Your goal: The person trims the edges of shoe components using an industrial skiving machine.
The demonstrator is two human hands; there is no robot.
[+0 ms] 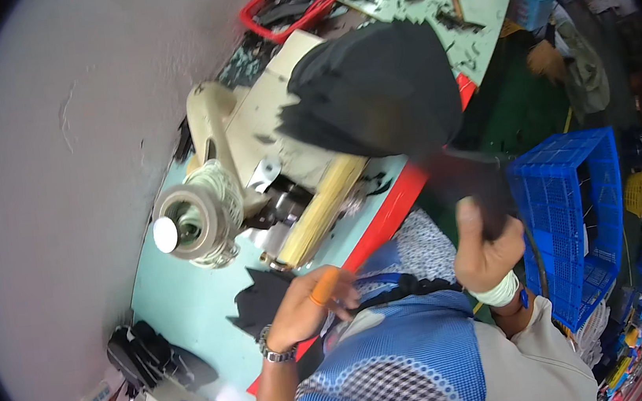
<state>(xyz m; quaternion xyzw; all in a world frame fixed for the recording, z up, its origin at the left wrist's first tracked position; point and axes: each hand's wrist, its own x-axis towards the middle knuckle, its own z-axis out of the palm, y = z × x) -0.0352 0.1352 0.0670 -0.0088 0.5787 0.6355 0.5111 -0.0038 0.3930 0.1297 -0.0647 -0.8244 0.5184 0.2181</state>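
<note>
right hand (491, 251): grip pinched on a blurred black piece (494, 211), beside the red edge (397, 205) of the surface (185, 295). left hand (300, 310): fingers loosely curled; cannot tell if they hold anything. a jagged black scrap (257, 301) lies just beside it; a larger black bundle (371, 84) overlaps the cream machine (209, 118).

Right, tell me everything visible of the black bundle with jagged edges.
The black bundle looks like layered fabric or soft sheeting, with jagged points at its left end and a rounded right side. It appears to rest over the pale machine. A blurred dark piece in the right hand reaches toward it; contact is unclear.
</note>
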